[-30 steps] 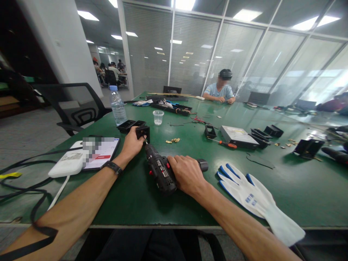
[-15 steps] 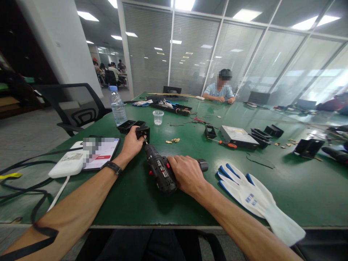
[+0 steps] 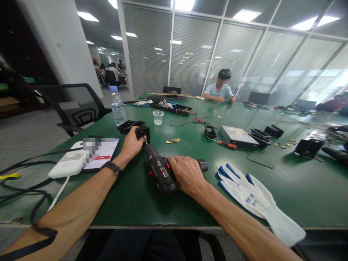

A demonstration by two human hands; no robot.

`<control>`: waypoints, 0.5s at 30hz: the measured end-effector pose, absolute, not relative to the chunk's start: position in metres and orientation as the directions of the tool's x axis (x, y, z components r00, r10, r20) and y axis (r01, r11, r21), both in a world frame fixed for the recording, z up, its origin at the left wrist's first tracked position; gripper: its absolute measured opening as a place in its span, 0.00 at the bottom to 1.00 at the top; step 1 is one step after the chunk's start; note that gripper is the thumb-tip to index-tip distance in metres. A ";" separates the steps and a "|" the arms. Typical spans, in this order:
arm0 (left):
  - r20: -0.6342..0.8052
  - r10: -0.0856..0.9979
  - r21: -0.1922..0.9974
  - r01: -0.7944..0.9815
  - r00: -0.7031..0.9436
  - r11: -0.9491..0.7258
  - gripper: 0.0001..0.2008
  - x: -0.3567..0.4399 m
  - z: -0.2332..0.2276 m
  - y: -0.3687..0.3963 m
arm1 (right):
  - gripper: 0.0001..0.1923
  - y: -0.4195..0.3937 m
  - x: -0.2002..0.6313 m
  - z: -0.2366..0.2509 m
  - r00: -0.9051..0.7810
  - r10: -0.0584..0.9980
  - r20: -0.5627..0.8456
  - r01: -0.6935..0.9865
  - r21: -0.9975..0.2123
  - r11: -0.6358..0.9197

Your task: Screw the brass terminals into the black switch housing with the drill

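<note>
My right hand [image 3: 187,173] is wrapped round the handle of a black cordless drill [image 3: 161,170] with red buttons. The drill lies on its side, its bit pointing away from me. At its front, the bit meets a small black plastic box [image 3: 143,132], which my left hand [image 3: 132,145] holds with closed fingers. Where exactly the tip sits on the box is too small to tell. Behind that hand stand more black plastic boxes [image 3: 127,125]. Small brass pieces [image 3: 174,140] lie loose to the right of the drill's tip.
A water bottle [image 3: 118,108] and a clear plastic cup [image 3: 158,117] stand beyond my hands. A phone [image 3: 102,154] and a white power bank [image 3: 67,159] lie left, a white glove [image 3: 250,195] right. Farther right are an orange screwdriver [image 3: 228,144] and a grey box [image 3: 239,137]. A person [image 3: 220,90] sits opposite.
Both my hands, the drill and the black box stay almost where they were. Across the table, the other person's head and hands have shifted slightly.
</note>
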State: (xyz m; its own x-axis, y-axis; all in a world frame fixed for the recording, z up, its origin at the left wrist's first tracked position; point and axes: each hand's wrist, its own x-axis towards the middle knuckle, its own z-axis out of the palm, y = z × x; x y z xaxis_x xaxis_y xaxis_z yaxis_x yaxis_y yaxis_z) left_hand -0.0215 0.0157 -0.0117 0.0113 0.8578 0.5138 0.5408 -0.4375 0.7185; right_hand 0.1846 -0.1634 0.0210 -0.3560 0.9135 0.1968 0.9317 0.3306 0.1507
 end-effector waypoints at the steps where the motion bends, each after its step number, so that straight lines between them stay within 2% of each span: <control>1: 0.514 0.858 0.719 0.539 0.012 -0.439 0.21 -0.021 -0.012 0.016 | 0.16 -0.163 0.185 0.021 -0.356 0.913 0.198 0.932 0.151 0.331; 15: 0.516 0.857 0.736 0.501 0.022 -0.456 0.21 -0.023 -0.015 0.020 | 0.16 -0.163 0.186 0.020 -0.369 0.904 0.216 0.928 0.149 0.343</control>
